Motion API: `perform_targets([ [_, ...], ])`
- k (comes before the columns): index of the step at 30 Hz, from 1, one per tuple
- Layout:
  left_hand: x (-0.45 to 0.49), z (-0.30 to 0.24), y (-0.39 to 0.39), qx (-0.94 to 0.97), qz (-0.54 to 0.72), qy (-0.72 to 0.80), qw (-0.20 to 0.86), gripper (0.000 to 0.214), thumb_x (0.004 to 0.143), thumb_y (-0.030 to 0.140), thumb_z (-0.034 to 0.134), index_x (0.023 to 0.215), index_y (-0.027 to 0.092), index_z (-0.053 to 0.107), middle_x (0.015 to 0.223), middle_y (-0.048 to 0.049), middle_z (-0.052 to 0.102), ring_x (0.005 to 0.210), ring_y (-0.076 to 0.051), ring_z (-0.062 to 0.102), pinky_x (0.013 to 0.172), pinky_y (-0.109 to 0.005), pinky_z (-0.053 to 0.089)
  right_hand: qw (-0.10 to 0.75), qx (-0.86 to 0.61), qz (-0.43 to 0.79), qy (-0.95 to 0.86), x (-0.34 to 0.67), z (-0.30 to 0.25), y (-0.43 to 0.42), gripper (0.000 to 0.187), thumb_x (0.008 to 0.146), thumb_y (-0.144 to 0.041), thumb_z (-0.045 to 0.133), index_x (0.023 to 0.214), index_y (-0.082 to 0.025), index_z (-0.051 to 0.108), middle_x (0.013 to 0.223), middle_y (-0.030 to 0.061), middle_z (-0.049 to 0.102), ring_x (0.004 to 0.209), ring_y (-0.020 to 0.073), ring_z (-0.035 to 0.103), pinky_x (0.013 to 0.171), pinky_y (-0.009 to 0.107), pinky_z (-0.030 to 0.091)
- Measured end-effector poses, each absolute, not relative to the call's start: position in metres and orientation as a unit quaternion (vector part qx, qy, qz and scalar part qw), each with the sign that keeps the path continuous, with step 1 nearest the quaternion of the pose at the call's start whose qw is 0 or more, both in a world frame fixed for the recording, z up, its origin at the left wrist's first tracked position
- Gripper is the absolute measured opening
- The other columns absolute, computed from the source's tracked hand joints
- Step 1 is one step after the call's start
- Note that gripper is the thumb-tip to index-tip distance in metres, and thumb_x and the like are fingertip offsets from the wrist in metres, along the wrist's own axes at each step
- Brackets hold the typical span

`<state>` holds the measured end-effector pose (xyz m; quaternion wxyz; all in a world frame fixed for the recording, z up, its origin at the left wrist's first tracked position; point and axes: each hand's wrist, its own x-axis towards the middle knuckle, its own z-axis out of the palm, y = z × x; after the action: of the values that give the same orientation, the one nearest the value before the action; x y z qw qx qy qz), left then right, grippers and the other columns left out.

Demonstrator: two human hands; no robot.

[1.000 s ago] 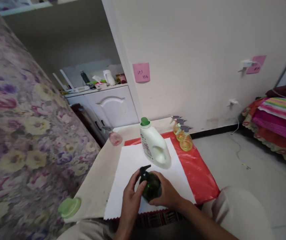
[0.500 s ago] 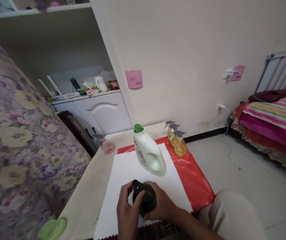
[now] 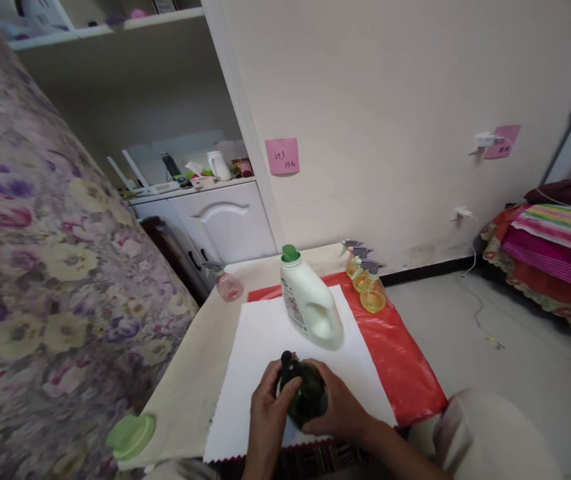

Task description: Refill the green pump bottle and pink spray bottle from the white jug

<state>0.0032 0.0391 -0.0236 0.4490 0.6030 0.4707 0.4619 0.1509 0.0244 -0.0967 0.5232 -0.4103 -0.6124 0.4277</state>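
A small dark green spray bottle [image 3: 306, 399] with a black trigger head stands near the front of a white sheet [image 3: 260, 340] on a low table. My left hand [image 3: 268, 408] grips the black spray head at the top. My right hand [image 3: 339, 407] wraps around the bottle's round body from the right. Just behind the bottle stands a white detergent jug [image 3: 310, 303] with a green cap.
Two yellow spray bottles [image 3: 369, 287] stand on a red plastic sheet [image 3: 405, 360] at the back right. A pink spray bottle [image 3: 227, 284] sits at the back left, a green lid [image 3: 130, 435] at the table's front left corner. A floral-covered surface [image 3: 40, 267] rises on the left.
The bottle's trigger head has turned under my left hand. Both hands stay closed on the green bottle at the same spot. The camera view has swung slightly.
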Motion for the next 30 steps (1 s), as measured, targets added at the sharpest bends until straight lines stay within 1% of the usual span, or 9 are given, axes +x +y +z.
perform_targets([
  [3, 0.004, -0.023, 0.037, 0.586, 0.479, 0.483, 0.44, 0.046, 0.072, 0.036, 0.072, 0.115, 0.022, 0.063, 0.118, -0.0074, 0.068, 0.114, -0.027, 0.059, 0.098, -0.037, 0.045, 0.524, -0.411, 0.429, -0.61, 0.15, -0.096, 0.023, 0.098, 0.044, -0.012, 0.085, 0.131, -0.027, 0.041, 0.13, 0.0066, 0.056, 0.118, 0.0301, 0.053, 0.101, 0.046, 0.042],
  [7, 0.007, -0.022, 0.033, 0.588, 0.504, 0.514, 0.37, 0.038, 0.07, 0.038, 0.073, 0.103, 0.02, 0.066, 0.104, -0.006, 0.071, 0.102, -0.027, 0.064, 0.092, -0.036, 0.049, 0.528, -0.418, 0.425, -0.604, 0.149, -0.09, 0.021, 0.097, 0.044, -0.011, 0.084, 0.131, -0.026, 0.042, 0.128, 0.0068, 0.057, 0.116, 0.0307, 0.054, 0.099, 0.046, 0.043],
  [9, 0.005, -0.019, 0.034, 0.605, 0.475, 0.497, 0.401, 0.035, 0.074, 0.039, 0.07, 0.102, 0.019, 0.067, 0.102, -0.0057, 0.072, 0.1, -0.026, 0.064, 0.089, -0.035, 0.05, 0.53, -0.408, 0.43, -0.607, 0.15, -0.085, 0.02, 0.096, 0.042, -0.011, 0.085, 0.129, -0.026, 0.045, 0.126, 0.0064, 0.058, 0.114, 0.0305, 0.055, 0.098, 0.045, 0.044],
  [12, 0.0, -0.015, 0.036, 0.609, 0.438, 0.476, 0.46, 0.041, 0.075, 0.04, 0.069, 0.11, 0.019, 0.066, 0.109, -0.0065, 0.071, 0.106, -0.027, 0.063, 0.092, -0.034, 0.049, 0.53, -0.393, 0.442, -0.608, 0.151, -0.082, 0.02, 0.097, 0.04, -0.013, 0.087, 0.127, -0.025, 0.047, 0.123, 0.0055, 0.06, 0.112, 0.0302, 0.056, 0.096, 0.045, 0.045],
  [15, 0.002, -0.016, 0.036, 0.588, 0.46, 0.489, 0.45, 0.048, 0.071, 0.041, 0.071, 0.113, 0.018, 0.064, 0.115, -0.0075, 0.069, 0.111, -0.027, 0.061, 0.095, -0.035, 0.049, 0.529, -0.407, 0.439, -0.601, 0.15, -0.084, 0.021, 0.099, 0.039, -0.014, 0.088, 0.128, -0.026, 0.045, 0.123, 0.0048, 0.06, 0.111, 0.0294, 0.057, 0.095, 0.044, 0.046],
  [19, 0.009, -0.021, 0.033, 0.571, 0.487, 0.523, 0.404, 0.047, 0.068, 0.042, 0.074, 0.106, 0.018, 0.065, 0.106, -0.0067, 0.072, 0.102, -0.027, 0.065, 0.088, -0.034, 0.053, 0.519, -0.431, 0.432, -0.599, 0.149, -0.089, 0.021, 0.108, 0.036, -0.017, 0.089, 0.133, -0.027, 0.041, 0.129, 0.0067, 0.056, 0.116, 0.0311, 0.054, 0.098, 0.045, 0.044],
  [22, 0.01, -0.022, 0.034, 0.581, 0.47, 0.502, 0.435, 0.044, 0.069, 0.043, 0.073, 0.105, 0.019, 0.067, 0.106, -0.0058, 0.073, 0.101, -0.027, 0.066, 0.089, -0.035, 0.054, 0.523, -0.41, 0.445, -0.601, 0.151, -0.086, 0.019, 0.111, 0.037, -0.017, 0.088, 0.135, -0.027, 0.038, 0.132, 0.0076, 0.054, 0.118, 0.0311, 0.054, 0.099, 0.045, 0.044],
  [26, 0.001, -0.016, 0.039, 0.588, 0.428, 0.481, 0.489, 0.045, 0.068, 0.043, 0.074, 0.106, 0.018, 0.069, 0.11, -0.0068, 0.073, 0.106, -0.029, 0.065, 0.093, -0.037, 0.052, 0.527, -0.356, 0.481, -0.604, 0.157, -0.078, 0.016, 0.101, 0.039, -0.021, 0.089, 0.13, -0.025, 0.046, 0.131, 0.0071, 0.056, 0.119, 0.0304, 0.054, 0.102, 0.045, 0.041],
  [30, -0.007, -0.013, 0.041, 0.609, 0.388, 0.456, 0.521, 0.048, 0.069, 0.044, 0.072, 0.11, 0.018, 0.069, 0.115, -0.0079, 0.071, 0.111, -0.031, 0.063, 0.095, -0.039, 0.052, 0.525, -0.337, 0.504, -0.597, 0.161, -0.075, 0.014, 0.107, 0.035, -0.028, 0.092, 0.131, -0.024, 0.046, 0.134, 0.0087, 0.054, 0.123, 0.032, 0.051, 0.104, 0.046, 0.039],
])
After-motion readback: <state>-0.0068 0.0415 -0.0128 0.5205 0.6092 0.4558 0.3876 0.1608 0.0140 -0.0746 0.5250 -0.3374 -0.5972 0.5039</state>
